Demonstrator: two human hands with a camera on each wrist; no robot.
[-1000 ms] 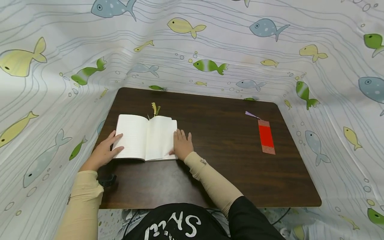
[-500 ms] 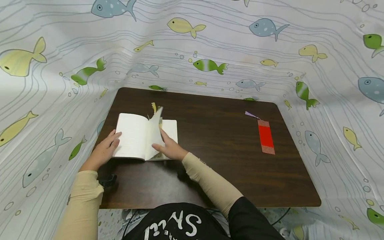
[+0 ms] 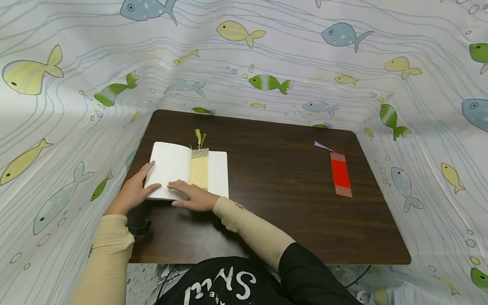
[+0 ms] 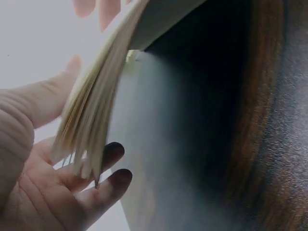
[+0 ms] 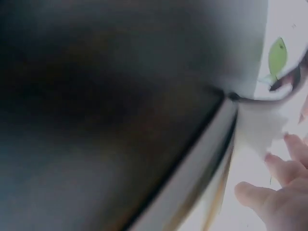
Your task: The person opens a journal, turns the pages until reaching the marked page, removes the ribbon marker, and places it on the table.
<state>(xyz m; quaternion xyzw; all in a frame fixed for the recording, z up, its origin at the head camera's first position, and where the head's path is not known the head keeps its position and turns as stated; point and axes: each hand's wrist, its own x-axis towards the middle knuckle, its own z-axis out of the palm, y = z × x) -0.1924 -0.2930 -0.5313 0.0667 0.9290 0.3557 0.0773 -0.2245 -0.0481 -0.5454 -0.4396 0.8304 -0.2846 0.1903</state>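
An open notebook [image 3: 169, 163] with blank white pages lies at the left of the table. My left hand [image 3: 133, 188] grips its left edge; in the left wrist view the thumb lies on one side of the page block [image 4: 103, 96] and the other fingers on the opposite side. My right hand [image 3: 194, 197] reaches across the book's lower part with extended fingers on the left page, near the spine. A yellow bookmark [image 3: 200, 167] with patterned ends and a yellow tassel [image 3: 200, 137] lies along the spine on the right page. My right hand hides its lower end.
A red bookmark [image 3: 341, 173] with a purple tassel [image 3: 323, 146] lies at the right of the dark wooden table [image 3: 274, 169]. Fish-print cloth [image 3: 267, 55] surrounds the table. A black object [image 3: 140, 227] sits by my left wrist.
My right hand has moved left from the book's right edge, turning a page over onto the left side. The yellow bookmark is uncovered. My left hand stays at the left edge.
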